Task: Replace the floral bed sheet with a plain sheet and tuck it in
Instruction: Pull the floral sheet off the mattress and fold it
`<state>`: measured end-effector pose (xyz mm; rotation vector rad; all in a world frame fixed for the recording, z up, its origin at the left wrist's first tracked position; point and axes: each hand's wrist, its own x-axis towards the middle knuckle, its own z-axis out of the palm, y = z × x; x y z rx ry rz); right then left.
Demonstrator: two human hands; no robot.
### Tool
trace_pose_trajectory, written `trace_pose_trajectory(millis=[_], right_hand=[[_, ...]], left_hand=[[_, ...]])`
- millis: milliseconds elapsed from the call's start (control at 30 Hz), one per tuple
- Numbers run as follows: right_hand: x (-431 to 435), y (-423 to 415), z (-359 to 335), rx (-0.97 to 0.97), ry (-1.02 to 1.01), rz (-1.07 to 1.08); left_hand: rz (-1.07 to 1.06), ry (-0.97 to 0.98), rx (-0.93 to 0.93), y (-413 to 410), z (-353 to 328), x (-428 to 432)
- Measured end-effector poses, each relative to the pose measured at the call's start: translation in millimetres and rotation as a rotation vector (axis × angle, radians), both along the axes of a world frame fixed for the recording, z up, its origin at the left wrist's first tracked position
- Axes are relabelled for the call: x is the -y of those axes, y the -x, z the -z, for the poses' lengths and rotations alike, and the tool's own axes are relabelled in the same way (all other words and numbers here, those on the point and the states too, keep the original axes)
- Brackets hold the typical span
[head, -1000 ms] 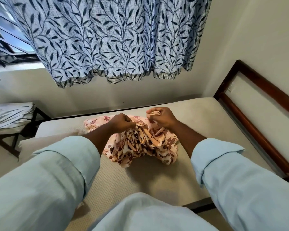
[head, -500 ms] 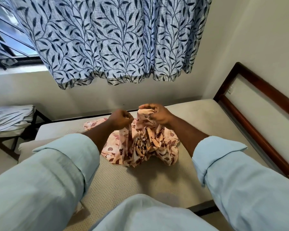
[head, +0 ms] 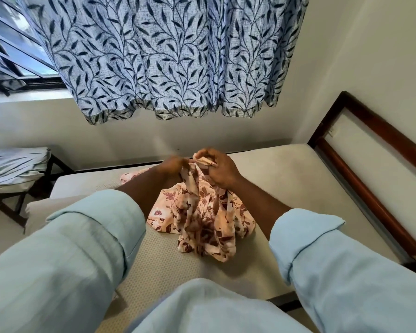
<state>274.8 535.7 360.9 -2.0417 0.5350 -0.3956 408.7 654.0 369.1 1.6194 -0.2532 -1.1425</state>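
On the bare beige mattress (head: 286, 188), the floral sheet (head: 202, 212), peach with maroon leaves, hangs bunched below both hands; left hand (head: 171, 164) and right hand (head: 220, 170) grip its top, close together.

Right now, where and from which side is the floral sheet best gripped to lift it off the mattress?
Likely its gathered top, from above: the floral sheet hangs there in one bunch between the left hand and right hand, loose folds trailing onto the mattress.
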Motion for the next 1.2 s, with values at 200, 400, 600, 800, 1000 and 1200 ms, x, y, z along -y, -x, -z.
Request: trace_pose_trajectory(millis=[200, 400, 600, 800, 1000, 1200], right_hand=[[-11.7, 4.7, 8.3, -0.120, 0.097, -0.116], [-13.2, 11.3, 9.6, -0.133, 0.001, -0.202], [1.6, 24.4, 24.3, -0.260, -0.387, -0.044], [12.8, 31.5, 40.3, -0.321, -0.659, 0.336], [7.5, 23.8, 45.5, -0.361, -0.737, 0.302], [2.3, 15.1, 43.2, -0.257, -0.614, 0.425]], left_hand=[[0.070, -0.013, -0.144, -1.9, -6.4, 3.2], [0.064, -0.169, 0.050, -5.1, 12.1, 4.3], [-0.074, -0.065, -0.006, -9.5, 26.7, 2.2], [0.088, -0.032, -0.007, -1.4, 30.2, -10.3], [0.276, -0.082, 0.003, 14.4, 24.2, -10.0], [0.349, -0.151, 0.074, 22.9, 20.7, -10.6]])
